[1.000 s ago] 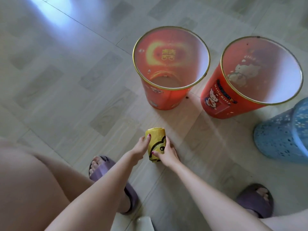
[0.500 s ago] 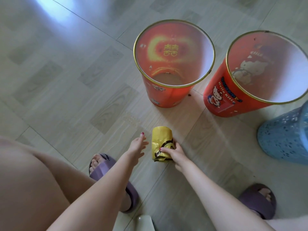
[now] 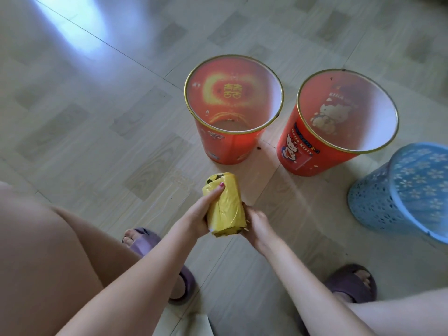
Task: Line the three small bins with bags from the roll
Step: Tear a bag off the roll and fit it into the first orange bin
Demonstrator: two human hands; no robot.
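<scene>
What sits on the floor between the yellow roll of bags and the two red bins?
Only bare floor in the head view, between yellow roll and red bins.

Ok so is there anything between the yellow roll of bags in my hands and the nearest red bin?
Nothing visible. The yellow roll is held in the left hand and right hand, and only bare floor lies between it and the nearest red bin, whose mouth is open and unlined.
</scene>
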